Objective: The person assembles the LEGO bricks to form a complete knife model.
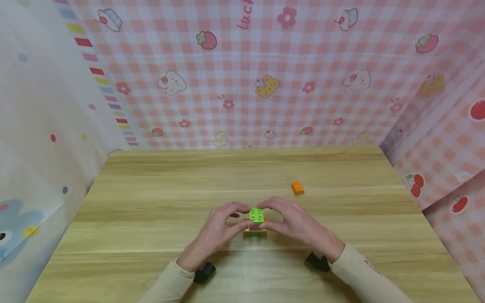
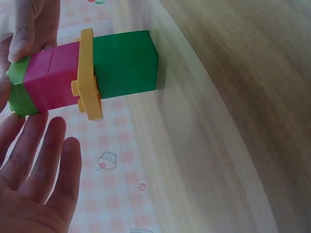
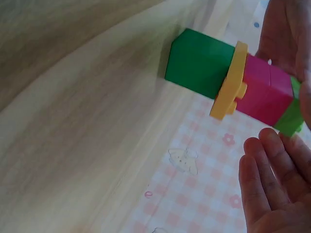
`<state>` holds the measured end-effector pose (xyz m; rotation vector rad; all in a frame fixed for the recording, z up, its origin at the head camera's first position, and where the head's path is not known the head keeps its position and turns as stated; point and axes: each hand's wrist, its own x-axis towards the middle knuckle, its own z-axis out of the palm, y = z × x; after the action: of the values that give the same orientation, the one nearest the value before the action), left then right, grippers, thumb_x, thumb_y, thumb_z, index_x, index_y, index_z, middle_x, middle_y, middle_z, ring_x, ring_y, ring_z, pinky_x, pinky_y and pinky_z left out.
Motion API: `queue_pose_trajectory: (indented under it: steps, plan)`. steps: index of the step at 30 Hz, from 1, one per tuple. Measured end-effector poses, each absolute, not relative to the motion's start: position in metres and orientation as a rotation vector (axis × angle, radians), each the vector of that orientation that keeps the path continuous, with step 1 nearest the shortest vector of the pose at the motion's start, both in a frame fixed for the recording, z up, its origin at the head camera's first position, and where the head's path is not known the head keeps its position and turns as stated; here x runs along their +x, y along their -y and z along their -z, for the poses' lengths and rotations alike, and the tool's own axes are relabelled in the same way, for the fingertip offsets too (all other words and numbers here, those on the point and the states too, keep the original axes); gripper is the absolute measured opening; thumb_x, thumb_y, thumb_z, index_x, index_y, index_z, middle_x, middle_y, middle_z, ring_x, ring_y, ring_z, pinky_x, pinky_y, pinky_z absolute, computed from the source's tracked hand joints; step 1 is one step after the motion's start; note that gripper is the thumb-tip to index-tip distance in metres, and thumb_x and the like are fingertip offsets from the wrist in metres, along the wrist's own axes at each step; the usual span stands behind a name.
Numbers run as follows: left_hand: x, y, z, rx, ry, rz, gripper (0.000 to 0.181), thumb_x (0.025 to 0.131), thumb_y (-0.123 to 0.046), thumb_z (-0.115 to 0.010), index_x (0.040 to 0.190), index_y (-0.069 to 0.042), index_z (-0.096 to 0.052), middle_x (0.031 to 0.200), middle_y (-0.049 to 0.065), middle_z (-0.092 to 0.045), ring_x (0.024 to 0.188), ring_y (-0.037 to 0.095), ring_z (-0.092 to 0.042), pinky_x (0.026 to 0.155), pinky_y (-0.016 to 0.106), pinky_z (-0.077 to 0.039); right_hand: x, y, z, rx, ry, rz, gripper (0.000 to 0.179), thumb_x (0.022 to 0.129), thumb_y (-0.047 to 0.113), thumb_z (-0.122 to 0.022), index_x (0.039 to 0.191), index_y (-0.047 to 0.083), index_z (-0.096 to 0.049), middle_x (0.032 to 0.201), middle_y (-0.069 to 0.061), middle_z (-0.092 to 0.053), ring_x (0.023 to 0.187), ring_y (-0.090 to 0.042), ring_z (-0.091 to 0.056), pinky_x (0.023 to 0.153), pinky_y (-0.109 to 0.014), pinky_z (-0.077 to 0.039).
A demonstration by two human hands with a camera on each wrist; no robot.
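Observation:
A tower of toy building bricks stands upright on the wooden table between the two hands. Its base is a dark green brick (image 2: 126,64), topped by a wider yellow plate (image 2: 89,73) with studs showing. Above that come two stacked pink bricks (image 3: 265,90), then a light green brick (image 1: 256,215) at the top. The left hand (image 1: 217,227) pinches the light green brick from the left between thumb and index finger. From the opposite side, the right hand (image 1: 297,221) holds the same brick with thumb and forefinger. In both wrist views the other fingers stretch out beside the tower.
An orange brick (image 1: 297,188) lies farther back on the table (image 1: 151,193), right of the tower. Black wrist-worn devices (image 1: 204,272) show under both wrists. A pink checked cloth (image 1: 242,113) hangs behind the table's back edge, with more cloth at both sides.

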<state>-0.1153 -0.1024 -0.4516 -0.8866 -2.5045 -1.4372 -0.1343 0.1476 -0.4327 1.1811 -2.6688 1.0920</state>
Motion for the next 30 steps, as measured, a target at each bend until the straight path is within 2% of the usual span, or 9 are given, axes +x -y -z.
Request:
queue_pose_trajectory:
  steps: [4,7,12,18,24,30]
  plan:
    - [-0.115,0.101,0.451,-0.872,2.514,1.446,0.032,0.09,-0.015,-0.082,0.118,-0.005,-0.071,0.118,0.007,-0.074,0.106,0.023,-0.07,0.09,0.036,-0.06,-0.137,-0.157,0.43,1.12,2.719,-1.146,0.049,0.091,0.023,-0.081,0.134,0.009,-0.064,0.132,-0.006,-0.067,0.121,-0.027,-0.064,0.099,-0.046,-0.056]
    - [-0.115,0.1,0.45,-0.848,2.526,1.455,0.033,0.089,-0.016,-0.082,0.119,-0.007,-0.071,0.118,0.006,-0.074,0.104,0.024,-0.071,0.089,0.036,-0.06,-0.141,-0.166,0.429,1.069,2.707,-1.141,0.044,0.094,0.023,-0.078,0.133,0.009,-0.065,0.133,-0.007,-0.066,0.122,-0.028,-0.063,0.1,-0.049,-0.055]
    - [-0.115,0.099,0.45,-0.829,2.537,1.47,0.034,0.09,-0.018,-0.082,0.12,-0.008,-0.072,0.117,0.006,-0.074,0.103,0.027,-0.072,0.089,0.038,-0.06,-0.153,-0.182,0.433,1.033,2.611,-1.076,0.038,0.092,0.015,-0.08,0.127,0.006,-0.069,0.128,-0.009,-0.07,0.119,-0.029,-0.066,0.097,-0.05,-0.056]
    - [-0.115,0.099,0.45,-0.802,2.577,1.465,0.035,0.09,-0.02,-0.082,0.121,-0.009,-0.071,0.119,0.005,-0.074,0.104,0.025,-0.071,0.09,0.036,-0.059,-0.164,-0.2,0.437,0.971,2.592,-1.057,0.039,0.089,0.008,-0.081,0.126,0.002,-0.069,0.129,-0.013,-0.07,0.115,-0.032,-0.068,0.093,-0.052,-0.057]
    - [-0.114,0.099,0.449,-0.789,2.599,1.47,0.036,0.09,-0.022,-0.082,0.122,-0.009,-0.071,0.12,0.004,-0.073,0.106,0.022,-0.07,0.091,0.036,-0.059,-0.174,-0.212,0.437,0.875,2.715,-1.043,0.043,0.094,0.014,-0.078,0.133,0.0,-0.066,0.137,-0.017,-0.065,0.124,-0.036,-0.062,0.103,-0.058,-0.05]
    - [-0.115,0.099,0.449,-0.79,2.604,1.461,0.036,0.091,-0.022,-0.081,0.122,-0.009,-0.071,0.12,0.005,-0.074,0.106,0.023,-0.07,0.091,0.036,-0.059,-0.187,-0.222,0.438,0.773,2.854,-0.993,0.051,0.097,0.02,-0.076,0.142,0.001,-0.059,0.145,-0.02,-0.059,0.133,-0.042,-0.055,0.108,-0.061,-0.045]
